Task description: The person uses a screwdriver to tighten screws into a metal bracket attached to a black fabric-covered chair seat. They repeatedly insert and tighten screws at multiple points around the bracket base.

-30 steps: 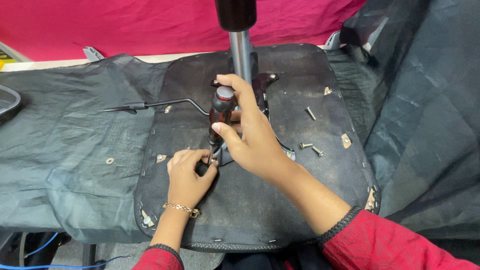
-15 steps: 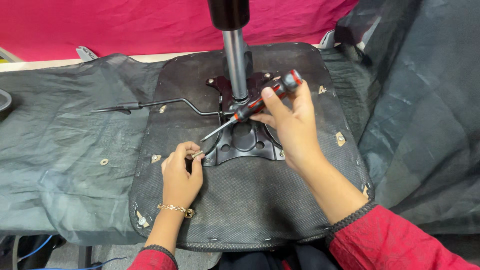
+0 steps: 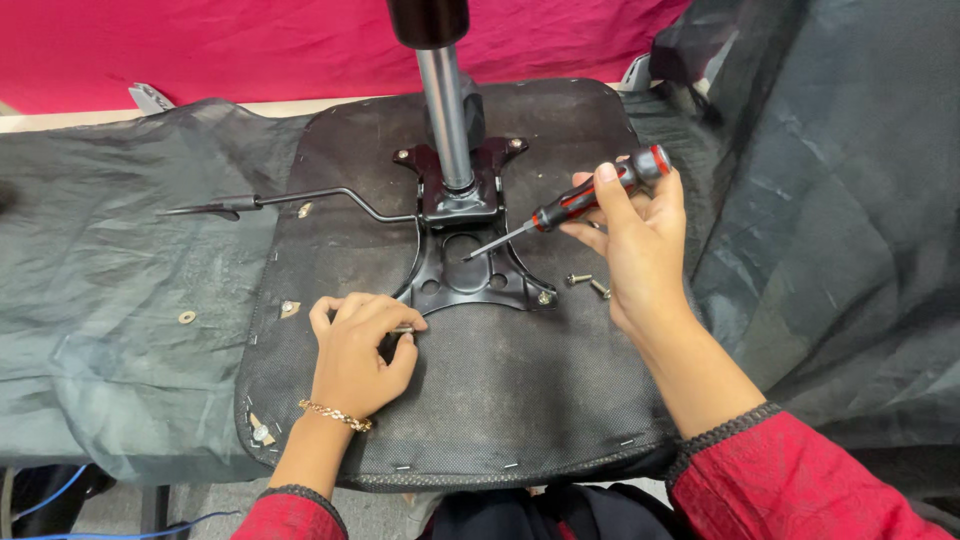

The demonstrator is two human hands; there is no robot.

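Note:
An upturned chair seat (image 3: pixel 520 400) covered in black fabric lies on the table, with a black metal mounting plate (image 3: pixel 470 275) and a chrome gas cylinder (image 3: pixel 445 110) standing up from it. My right hand (image 3: pixel 635 240) holds a red-and-black screwdriver (image 3: pixel 590 195) tilted, its tip above the plate and apart from it. My left hand (image 3: pixel 360 350) pinches a small screw (image 3: pixel 402 328) at the plate's near-left corner. Two loose screws (image 3: pixel 588 284) lie on the seat beside my right hand.
A thin black lever (image 3: pixel 290 200) runs left from the plate. Dark plastic sheeting (image 3: pixel 100 300) covers the table and piles up at the right (image 3: pixel 830 200). A washer (image 3: pixel 187 317) lies on the sheeting at left. Red cloth (image 3: pixel 200 40) hangs behind.
My right hand lifted the screwdriver off the plate's near-left corner and swung it up and right. My left hand stayed at that corner, fingers still on the screw.

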